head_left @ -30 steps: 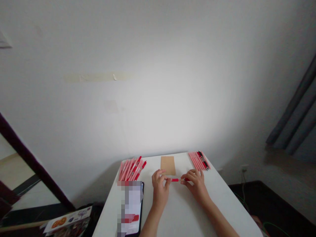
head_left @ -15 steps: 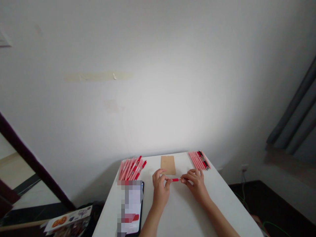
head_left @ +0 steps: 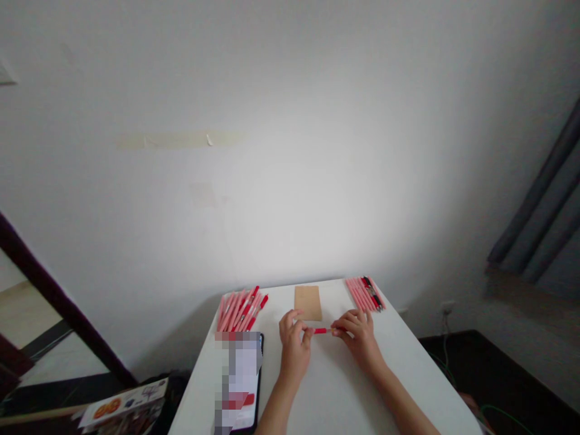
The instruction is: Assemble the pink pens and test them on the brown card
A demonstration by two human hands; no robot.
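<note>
Well, at my left a loose pile (head_left: pixel 242 311) of pink and red pens lies on the white table (head_left: pixel 338 389), a phone (head_left: pixel 248 368) just nearer me. Next, my left hand (head_left: pixel 295 347) pinches one end of a red pen (head_left: pixel 320 331), held sideways on the near side of a brown card (head_left: pixel 309 301). My right hand (head_left: pixel 359 339), apart from the left, pinches its other end. Beyond that hand lies a neat row (head_left: pixel 360 295) of mostly pink pens.
</note>
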